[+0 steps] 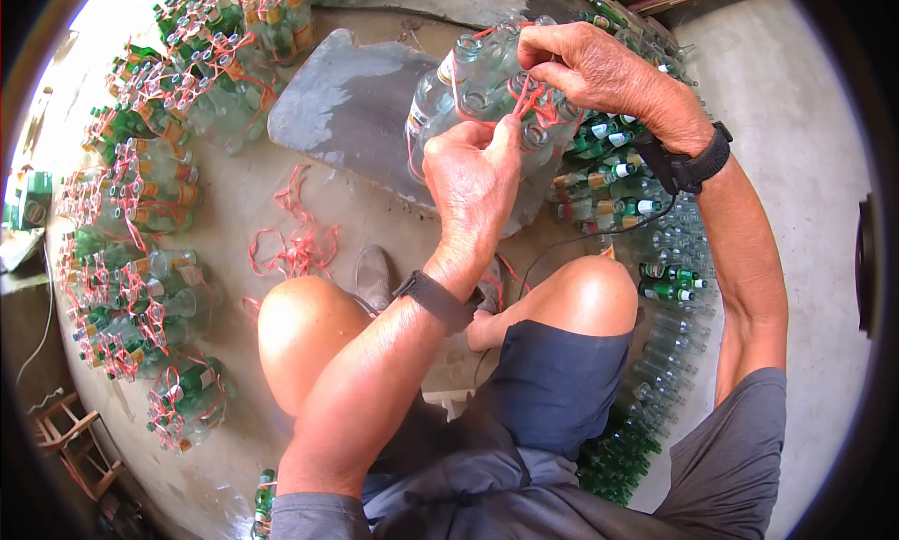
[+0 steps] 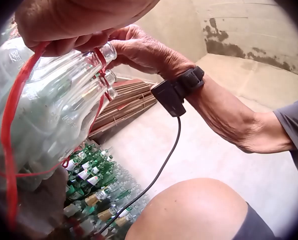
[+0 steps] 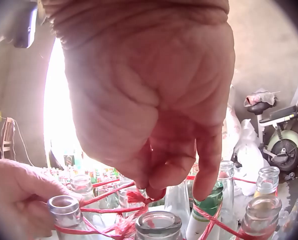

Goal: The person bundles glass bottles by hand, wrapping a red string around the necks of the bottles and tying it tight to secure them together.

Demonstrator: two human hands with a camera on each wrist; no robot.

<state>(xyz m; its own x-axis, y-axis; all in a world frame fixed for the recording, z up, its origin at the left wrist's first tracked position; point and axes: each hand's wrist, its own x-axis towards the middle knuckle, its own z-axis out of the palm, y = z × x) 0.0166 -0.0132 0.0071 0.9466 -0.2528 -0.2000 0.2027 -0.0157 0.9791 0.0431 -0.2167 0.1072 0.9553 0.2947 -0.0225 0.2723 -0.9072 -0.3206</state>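
A bundle of clear glass bottles (image 1: 433,98) stands upright in front of the knees, with red plastic string (image 1: 530,100) looped round the bottle necks. My left hand (image 1: 471,170) pinches the string between thumb and forefinger at the near side of the bundle. Over the far right necks, my right hand (image 1: 604,67) has its fingers curled and pinches the string too. In the right wrist view, a frayed red knot (image 3: 139,197) sits right under those fingertips, beside a green bottle neck (image 3: 209,202). A red strand (image 2: 11,130) hangs from the left hand in the left wrist view.
Tied bottle bundles (image 1: 140,193) line the left side. Many loose bottles (image 1: 670,325) lie in rows on the right. A grey board (image 1: 328,109) lies behind the bundle. Loose red string (image 1: 300,236) is heaped on the floor. A black cable (image 2: 171,155) runs from the right wrist.
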